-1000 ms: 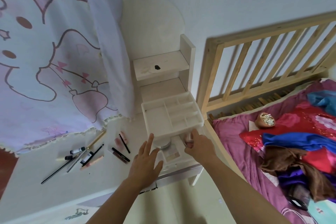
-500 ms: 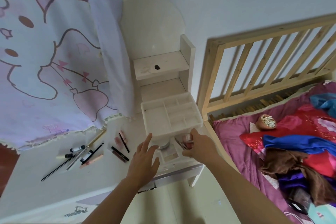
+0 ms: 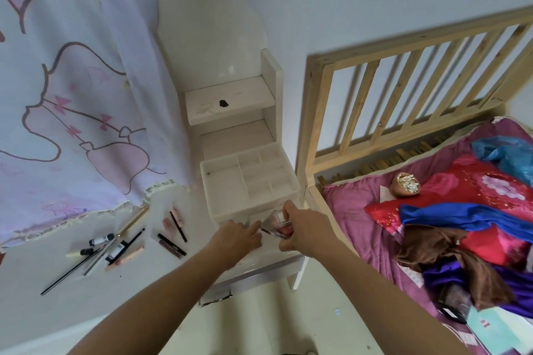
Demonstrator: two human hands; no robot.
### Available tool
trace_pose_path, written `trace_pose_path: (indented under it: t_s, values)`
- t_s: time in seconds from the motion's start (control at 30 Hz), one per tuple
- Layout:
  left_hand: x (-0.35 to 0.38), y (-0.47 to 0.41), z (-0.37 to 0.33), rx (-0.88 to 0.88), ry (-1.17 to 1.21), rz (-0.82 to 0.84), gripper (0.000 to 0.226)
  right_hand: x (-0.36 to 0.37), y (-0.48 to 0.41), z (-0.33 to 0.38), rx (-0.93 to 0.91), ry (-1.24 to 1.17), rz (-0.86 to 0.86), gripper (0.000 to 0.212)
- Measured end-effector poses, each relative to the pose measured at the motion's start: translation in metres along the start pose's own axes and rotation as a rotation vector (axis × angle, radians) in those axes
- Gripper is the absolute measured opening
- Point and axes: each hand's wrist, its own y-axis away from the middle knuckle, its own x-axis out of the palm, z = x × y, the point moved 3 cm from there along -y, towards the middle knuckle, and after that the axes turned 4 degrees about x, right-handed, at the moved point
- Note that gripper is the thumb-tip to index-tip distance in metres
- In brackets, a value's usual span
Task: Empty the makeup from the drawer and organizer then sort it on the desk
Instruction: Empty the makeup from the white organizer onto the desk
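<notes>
A white organizer (image 3: 227,196) with empty compartments stands on the white desk (image 3: 86,297), its lower drawer (image 3: 271,251) pulled out toward me. My right hand (image 3: 305,228) holds a clear compact with pink powder (image 3: 278,226) just above the drawer. My left hand (image 3: 236,239) reaches into the drawer with its fingers curled down; what it touches is hidden. Several pencils, tubes and lipsticks (image 3: 115,248) lie spread on the desk to the left.
A pink cartoon curtain (image 3: 66,95) hangs over the desk's left back. White shelves (image 3: 230,101) rise behind the organizer. A wooden bed frame (image 3: 403,95) with bright bedding (image 3: 461,210) stands close on the right.
My right hand lifted the compact out of the drawer. My left hand moved forward from the desk edge into the drawer. The camera moved closer.
</notes>
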Motion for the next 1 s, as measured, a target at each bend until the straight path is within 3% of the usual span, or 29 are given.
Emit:
trace_pose_path:
  t_s: [0.2, 0.3, 0.37, 0.5, 0.63, 0.83, 0.9, 1.0]
  values:
    - [0.003, -0.011, 0.0, 0.15, -0.111, 0.079, 0.092, -0.013, 0.003, -0.002, 0.074, -0.043, -0.035, 0.056]
    - [0.005, -0.017, 0.002, 0.149, -0.026, 0.049, 0.074, -0.021, 0.005, -0.01, 0.089, -0.082, -0.051, 0.058]
    - [-0.001, -0.016, 0.006, 0.06, 0.141, -0.047, 0.068, -0.025, 0.006, -0.016, 0.106, -0.13, -0.056, 0.058]
    - [0.004, -0.003, 0.013, -0.073, 0.383, -0.415, 0.082, -0.035, 0.011, -0.022, 0.117, -0.317, -0.091, 0.054]
    - [0.017, 0.025, 0.016, -0.239, 0.593, -0.491, 0.084, -0.052, 0.009, -0.009, 0.038, -0.46, -0.144, 0.054]
    - [0.01, 0.093, 0.037, -0.612, 0.718, -0.804, 0.082, -0.055, -0.017, 0.036, -0.073, -0.597, -0.183, 0.053]
    - [0.021, 0.117, 0.049, -0.785, 0.714, -0.854, 0.082, -0.048, -0.028, 0.062, -0.111, -0.623, -0.162, 0.053]
    - [0.056, 0.153, 0.067, -0.995, 0.746, -0.761, 0.086, -0.035, -0.038, 0.113, -0.184, -0.623, -0.109, 0.052]
